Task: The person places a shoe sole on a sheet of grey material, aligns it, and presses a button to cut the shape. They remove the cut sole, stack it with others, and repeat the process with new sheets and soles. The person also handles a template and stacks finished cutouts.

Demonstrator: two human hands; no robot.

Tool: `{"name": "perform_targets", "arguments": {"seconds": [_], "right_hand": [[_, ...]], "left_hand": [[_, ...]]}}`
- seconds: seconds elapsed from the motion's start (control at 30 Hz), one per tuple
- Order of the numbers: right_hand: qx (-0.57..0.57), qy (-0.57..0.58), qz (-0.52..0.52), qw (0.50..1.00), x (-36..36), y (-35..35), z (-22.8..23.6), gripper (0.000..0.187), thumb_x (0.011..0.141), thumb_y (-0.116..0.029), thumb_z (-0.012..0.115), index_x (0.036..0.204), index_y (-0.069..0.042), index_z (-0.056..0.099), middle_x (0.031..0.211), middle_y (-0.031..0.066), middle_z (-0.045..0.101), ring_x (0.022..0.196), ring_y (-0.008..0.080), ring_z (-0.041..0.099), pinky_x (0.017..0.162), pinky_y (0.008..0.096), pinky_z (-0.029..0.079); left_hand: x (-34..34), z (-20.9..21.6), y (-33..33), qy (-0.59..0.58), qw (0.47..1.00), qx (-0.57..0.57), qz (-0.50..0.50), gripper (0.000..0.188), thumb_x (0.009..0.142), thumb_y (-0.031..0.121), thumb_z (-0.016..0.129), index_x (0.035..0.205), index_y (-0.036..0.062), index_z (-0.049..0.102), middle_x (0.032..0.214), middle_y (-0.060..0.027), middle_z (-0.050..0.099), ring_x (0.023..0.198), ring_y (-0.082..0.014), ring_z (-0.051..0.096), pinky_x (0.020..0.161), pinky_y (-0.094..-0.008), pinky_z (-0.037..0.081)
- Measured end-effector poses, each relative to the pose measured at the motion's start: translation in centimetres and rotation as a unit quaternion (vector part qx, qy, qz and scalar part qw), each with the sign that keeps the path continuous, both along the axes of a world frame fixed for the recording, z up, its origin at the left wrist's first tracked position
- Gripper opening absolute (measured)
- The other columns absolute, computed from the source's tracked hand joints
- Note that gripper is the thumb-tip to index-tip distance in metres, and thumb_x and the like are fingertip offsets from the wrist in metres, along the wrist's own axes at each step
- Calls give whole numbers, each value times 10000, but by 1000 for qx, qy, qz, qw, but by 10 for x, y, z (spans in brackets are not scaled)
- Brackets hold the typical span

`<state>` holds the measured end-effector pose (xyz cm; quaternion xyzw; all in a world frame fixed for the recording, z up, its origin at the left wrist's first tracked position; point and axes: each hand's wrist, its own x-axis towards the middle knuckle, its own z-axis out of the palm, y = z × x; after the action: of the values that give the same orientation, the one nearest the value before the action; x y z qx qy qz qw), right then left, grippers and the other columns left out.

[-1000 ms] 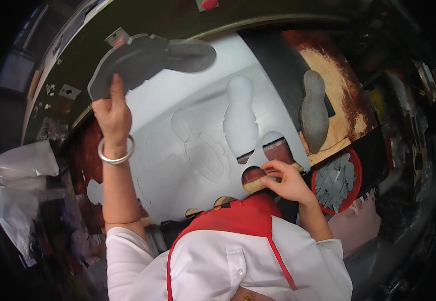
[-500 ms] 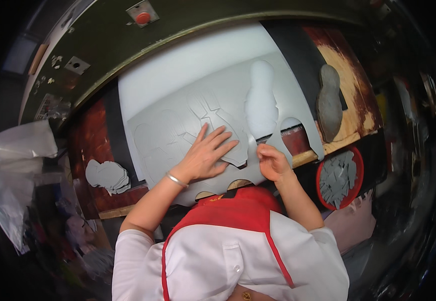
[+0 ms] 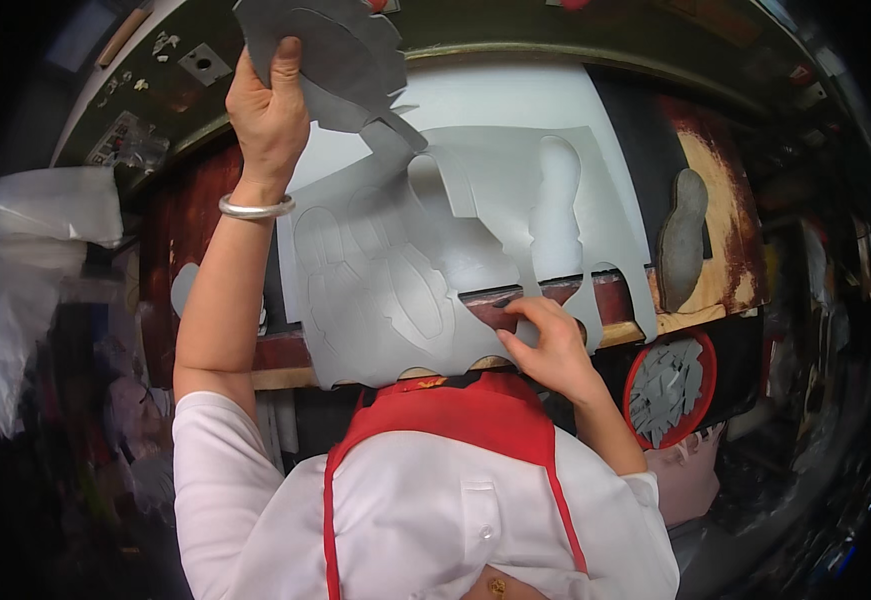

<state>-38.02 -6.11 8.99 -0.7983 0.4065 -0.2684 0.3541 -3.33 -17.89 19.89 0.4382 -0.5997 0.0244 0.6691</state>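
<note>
My left hand (image 3: pixel 267 110) is raised at the upper left, closed on a grey shoe-sole-shaped cutout (image 3: pixel 340 65) with a jagged edge. Its thumb presses on the face of the piece. Below lies a large grey sheet (image 3: pixel 500 170) with sole-shaped cut lines on its left and open holes on its right. Close to the sheet's near edge, my right hand (image 3: pixel 555 350) has its fingers curled over a hole. A small dark scrap (image 3: pixel 502 303) shows at its fingertips; the grip on it is partly hidden.
A white board (image 3: pixel 515 85) lies under the sheet. To the right stand a worn sole-shaped cutting die (image 3: pixel 683 240) and a red basin (image 3: pixel 710 375) of grey scraps. A stack of cut pieces (image 3: pixel 185 290) is partly behind my left arm. A green machine beam (image 3: pixel 475 35) spans the back.
My left hand has gone from lying on the sheet to high at the upper left, lifting a cutout away and leaving a hole. My right hand has shifted slightly and turned.
</note>
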Motion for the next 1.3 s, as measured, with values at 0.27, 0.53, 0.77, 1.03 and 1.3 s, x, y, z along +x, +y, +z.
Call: {"name": "perform_targets", "arguments": {"seconds": [0.27,0.53,0.77,1.03,1.3], "right_hand": [[213,0,1,977,26,-20,-46,201,801,-126,716,900,32,639,852,101,676,759,156,653,694,281,517],[277,-63,-1,959,24,-18,-57,164,803,-123,710,850,17,638,823,76,671,807,140,655,777,275,525],[349,-72,47,933,37,-15,-51,123,821,-63,696,876,17,620,854,20,631,785,83,606,710,231,491],[417,-53,153,895,52,-22,-57,103,809,-96,712,842,-23,648,774,-37,598,686,33,507,616,193,411],[517,-113,190,827,56,-29,-72,86,784,-88,704,807,-10,676,761,-10,632,708,46,535,661,201,419]], "left_hand": [[63,37,-21,118,992,1,50,333,981,243,519,1143,-44,564,1006,-89,645,882,-146,598,804,-292,481],[74,127,-15,-86,996,25,27,271,983,181,512,1129,-32,596,933,-19,639,829,-82,557,740,-241,465],[81,100,-14,-50,981,184,-24,246,981,150,493,1120,-24,598,929,-32,651,801,-102,592,719,-266,490],[74,73,-16,-58,980,183,46,270,979,165,488,1155,-17,580,962,-38,647,862,-106,572,781,-268,468],[-19,-44,86,-334,941,41,24,438,696,-146,546,1094,21,621,975,-122,681,883,-282,671,770,-347,535]]}}
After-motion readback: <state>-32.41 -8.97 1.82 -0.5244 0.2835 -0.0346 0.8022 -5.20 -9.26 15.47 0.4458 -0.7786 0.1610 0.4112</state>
